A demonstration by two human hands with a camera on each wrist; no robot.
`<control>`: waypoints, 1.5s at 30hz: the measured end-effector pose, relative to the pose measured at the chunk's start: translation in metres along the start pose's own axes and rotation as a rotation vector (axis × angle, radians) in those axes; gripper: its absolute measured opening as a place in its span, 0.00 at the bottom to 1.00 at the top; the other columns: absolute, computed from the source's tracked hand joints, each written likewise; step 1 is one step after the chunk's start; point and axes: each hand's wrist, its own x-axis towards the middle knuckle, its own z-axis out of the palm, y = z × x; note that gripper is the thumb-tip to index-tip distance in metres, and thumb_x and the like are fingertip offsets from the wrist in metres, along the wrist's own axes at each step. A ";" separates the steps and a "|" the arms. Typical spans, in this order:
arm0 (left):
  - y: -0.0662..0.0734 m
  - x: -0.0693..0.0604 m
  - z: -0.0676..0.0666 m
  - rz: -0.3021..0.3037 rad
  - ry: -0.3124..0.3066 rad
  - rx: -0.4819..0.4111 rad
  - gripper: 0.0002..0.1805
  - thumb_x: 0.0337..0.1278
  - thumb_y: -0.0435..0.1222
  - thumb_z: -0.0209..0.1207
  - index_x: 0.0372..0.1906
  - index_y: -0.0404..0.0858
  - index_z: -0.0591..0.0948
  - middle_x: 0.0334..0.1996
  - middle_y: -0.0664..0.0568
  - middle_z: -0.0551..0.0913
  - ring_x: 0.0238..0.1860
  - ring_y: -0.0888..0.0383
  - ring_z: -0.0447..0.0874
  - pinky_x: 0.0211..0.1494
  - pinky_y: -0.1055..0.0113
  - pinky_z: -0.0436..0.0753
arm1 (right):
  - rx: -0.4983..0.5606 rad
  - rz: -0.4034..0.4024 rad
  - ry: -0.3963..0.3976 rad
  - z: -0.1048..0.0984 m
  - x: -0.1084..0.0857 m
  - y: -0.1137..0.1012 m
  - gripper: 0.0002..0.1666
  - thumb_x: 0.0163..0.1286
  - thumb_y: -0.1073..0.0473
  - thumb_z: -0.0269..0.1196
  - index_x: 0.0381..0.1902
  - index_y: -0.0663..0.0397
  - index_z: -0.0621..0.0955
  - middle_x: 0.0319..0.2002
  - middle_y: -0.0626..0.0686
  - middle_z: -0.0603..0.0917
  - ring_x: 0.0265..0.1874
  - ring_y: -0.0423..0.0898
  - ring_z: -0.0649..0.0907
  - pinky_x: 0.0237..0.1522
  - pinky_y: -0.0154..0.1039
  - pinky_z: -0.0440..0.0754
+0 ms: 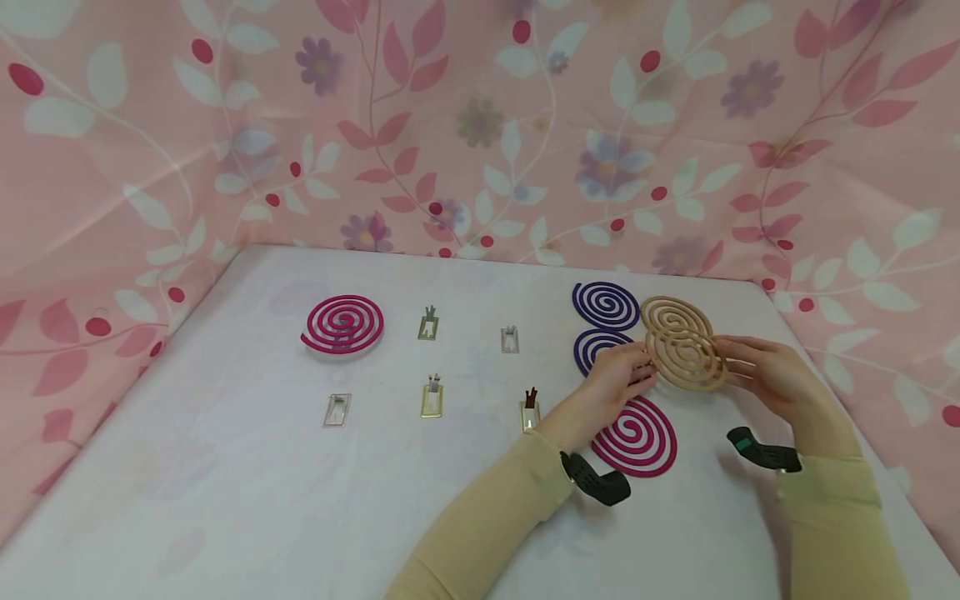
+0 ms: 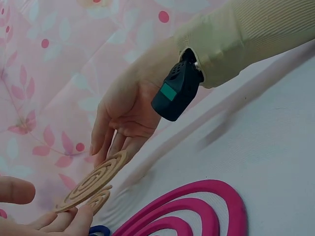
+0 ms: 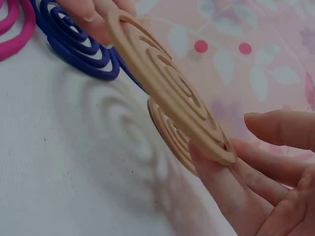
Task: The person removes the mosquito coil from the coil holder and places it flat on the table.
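Note:
In the head view, a tan mosquito coil [image 1: 686, 360] is raised above the right side of the table, tilted, between both hands. My left hand [image 1: 611, 385] holds its left edge, and my right hand [image 1: 783, 375] holds its right edge. The right wrist view shows the coil's rim [image 3: 167, 105] lying between the right fingers [image 3: 216, 182], the thumb apart from it. Behind it lies a second tan coil [image 1: 667, 310], partly covered. Two dark blue coils [image 1: 600, 302] sit to the left, one partly hidden by my left hand. A magenta coil [image 1: 637, 450] lies below that hand.
Several small metal coil stands [image 1: 432, 402] are spread over the white table [image 1: 247, 500]. At the left, another magenta coil [image 1: 366, 321] sits over a stand. A pink floral cloth [image 1: 480, 125] hangs behind the table.

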 end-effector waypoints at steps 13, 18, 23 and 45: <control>-0.009 -0.003 0.005 -0.009 -0.026 0.066 0.20 0.68 0.30 0.53 0.62 0.30 0.77 0.56 0.40 0.82 0.62 0.46 0.78 0.70 0.50 0.74 | -0.168 0.043 0.012 -0.015 0.001 0.009 0.11 0.76 0.53 0.58 0.38 0.33 0.87 0.37 0.34 0.86 0.38 0.32 0.85 0.40 0.29 0.86; -0.012 -0.003 0.007 -0.027 -0.030 0.088 0.18 0.66 0.31 0.53 0.59 0.31 0.78 0.48 0.46 0.82 0.53 0.51 0.78 0.67 0.51 0.77 | -0.204 0.037 0.014 -0.017 0.000 0.011 0.09 0.76 0.52 0.58 0.38 0.32 0.85 0.37 0.33 0.86 0.37 0.32 0.85 0.40 0.30 0.86; -0.014 -0.004 0.010 -0.056 -0.019 0.094 0.19 0.66 0.30 0.54 0.60 0.33 0.77 0.40 0.51 0.78 0.45 0.55 0.75 0.65 0.50 0.78 | -0.240 0.032 0.004 -0.020 -0.003 0.010 0.10 0.77 0.52 0.56 0.39 0.30 0.83 0.37 0.31 0.86 0.38 0.30 0.85 0.40 0.29 0.86; -0.014 -0.008 0.016 -0.075 -0.012 0.066 0.25 0.68 0.31 0.54 0.68 0.29 0.69 0.67 0.41 0.72 0.71 0.40 0.66 0.71 0.47 0.72 | -0.377 0.071 0.117 -0.020 -0.005 0.006 0.40 0.78 0.46 0.53 0.70 0.75 0.59 0.33 0.30 0.84 0.35 0.29 0.85 0.40 0.29 0.86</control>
